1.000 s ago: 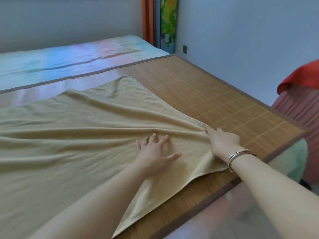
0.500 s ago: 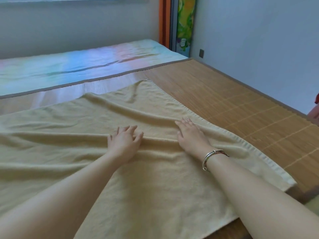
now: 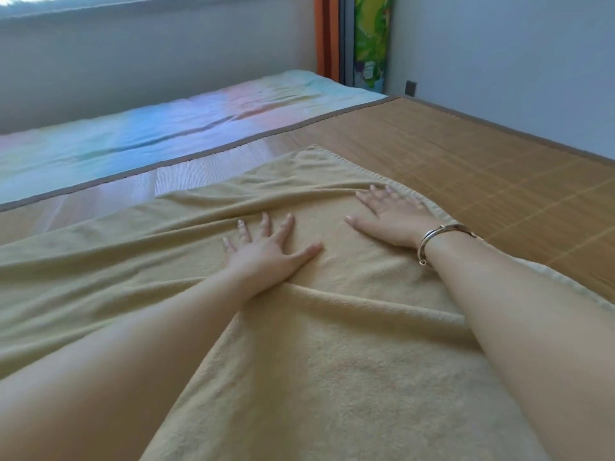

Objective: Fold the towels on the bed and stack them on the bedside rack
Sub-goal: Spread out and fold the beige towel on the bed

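A large yellow-beige towel [image 3: 332, 377] lies spread across the bamboo mat [image 3: 482, 168] on the bed, with long wrinkles running left to right. My left hand [image 3: 266, 254] presses flat on the towel's middle, fingers spread. My right hand [image 3: 389, 211], with a metal bangle at the wrist, lies flat near the towel's right hem, fingers straight and slightly blurred. Neither hand holds any cloth. The bedside rack is out of sight.
A pastel rainbow sheet [image 3: 149, 134] covers the far part of the bed beyond the mat's grey border. Grey walls close the far and right sides. An orange curtain [image 3: 326, 34] and a green patterned panel [image 3: 372, 38] stand in the corner.
Both hands have slid farther away across the towel and spread apart, the right one out to the hem. The view has shifted left, so the red cloth at right has left the frame.
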Demonstrator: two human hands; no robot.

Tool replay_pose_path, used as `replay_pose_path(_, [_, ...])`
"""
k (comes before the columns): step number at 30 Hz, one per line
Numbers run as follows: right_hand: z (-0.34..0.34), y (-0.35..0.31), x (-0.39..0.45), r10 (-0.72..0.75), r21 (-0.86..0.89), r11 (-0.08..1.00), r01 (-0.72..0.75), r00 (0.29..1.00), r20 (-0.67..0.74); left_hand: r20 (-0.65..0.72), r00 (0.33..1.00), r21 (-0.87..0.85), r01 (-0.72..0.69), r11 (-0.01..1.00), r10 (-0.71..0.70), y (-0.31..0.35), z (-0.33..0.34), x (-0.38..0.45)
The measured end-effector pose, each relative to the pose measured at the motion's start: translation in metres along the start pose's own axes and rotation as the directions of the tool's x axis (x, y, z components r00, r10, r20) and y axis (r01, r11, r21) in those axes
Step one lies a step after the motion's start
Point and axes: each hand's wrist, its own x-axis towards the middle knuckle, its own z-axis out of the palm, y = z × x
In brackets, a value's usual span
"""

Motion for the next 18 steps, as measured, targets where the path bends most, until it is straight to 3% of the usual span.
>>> replay_pose_path(7, [-0.014, 0.085, -0.037, 0.143, -0.097, 0.984, -0.150, 0.987, -0.080, 0.075, 0.975, -0.064, -0.204, 0.977, 0.209, 0.081, -0.002, 0.017])
replay_pose_path(12, [-0.025, 0.096, -0.100, 0.030, 0.030, 0.999, -0.021, 0.955, -0.295, -0.053, 0.969, -0.114, -0.245, 0.963, 0.241, 0.108, -0.006, -0.017])
replay_pose_path(18, [-0.026, 0.102, -0.222, 0.092, 0.172, 0.984, -0.050, 0.964, -0.250, 0.003, 0.909, -0.170, -0.410, 0.896, 0.417, 0.146, 0.007, -0.124])
